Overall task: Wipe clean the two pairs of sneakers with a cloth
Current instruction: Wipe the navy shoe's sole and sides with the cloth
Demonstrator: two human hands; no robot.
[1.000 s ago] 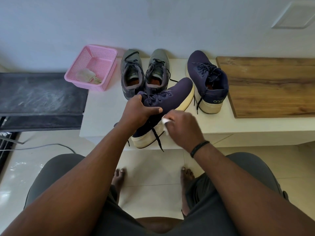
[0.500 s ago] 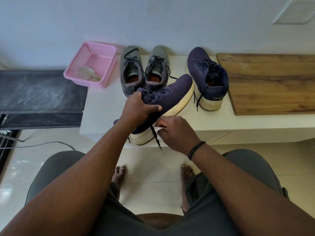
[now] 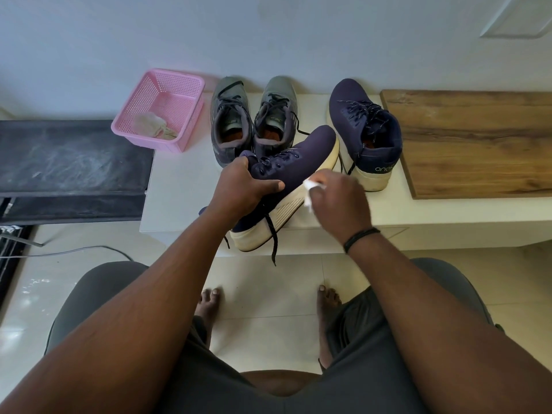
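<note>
My left hand [image 3: 240, 186] grips a navy sneaker [image 3: 294, 162] by its laced top, tilted on its side above the front of the white bench [image 3: 179, 186], cream sole facing right. My right hand [image 3: 339, 201] pinches a small white cloth [image 3: 308, 191] against that sole's side. The second navy sneaker [image 3: 366, 132] stands upright on the bench to the right. A grey pair [image 3: 254, 118] stands side by side at the back by the wall.
A pink plastic basket [image 3: 185, 85] with a crumpled beige rag [image 3: 152, 125] sits at the bench's back left. A wooden board [image 3: 472, 144] covers the bench's right part. A dark low surface [image 3: 71, 162] lies left. My bare feet rest on the tiled floor [image 3: 268, 300].
My right hand with the cloth has slid along the sole from near the heel toward the middle. The held sneaker has tipped so its sole shows more.
</note>
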